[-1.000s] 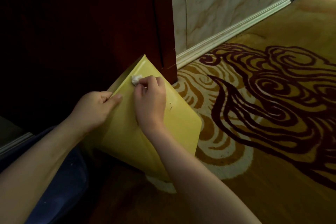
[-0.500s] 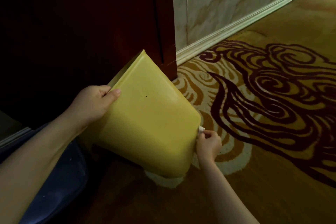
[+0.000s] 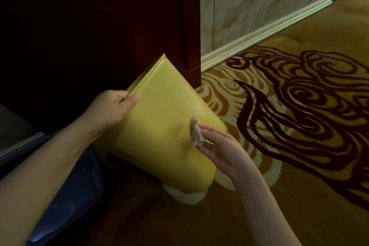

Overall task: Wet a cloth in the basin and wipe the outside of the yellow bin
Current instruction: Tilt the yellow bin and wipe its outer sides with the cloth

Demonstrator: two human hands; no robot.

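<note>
The yellow bin (image 3: 159, 126) is tilted on the carpet, its flat side facing me and its rim up at the far left. My left hand (image 3: 111, 110) grips the rim at the bin's left edge. My right hand (image 3: 219, 150) is held palm up in front of the bin's lower right corner, lifted off the surface. It pinches a small, crumpled, greyish-white cloth (image 3: 195, 132) between thumb and fingertips. The cloth looks dirty. No basin of water can be made out for certain.
A dark wooden cabinet (image 3: 99, 26) stands right behind the bin. A marble wall panel with a pale skirting board (image 3: 259, 34) runs to the right. Yellow carpet with dark red swirls (image 3: 299, 106) covers the floor. A dark blue rounded object (image 3: 69, 195) lies at the lower left.
My right hand wiped from the bin's top edge down to its lower right corner, then came off the surface and turned palm up with the cloth showing. My left hand kept its grip.
</note>
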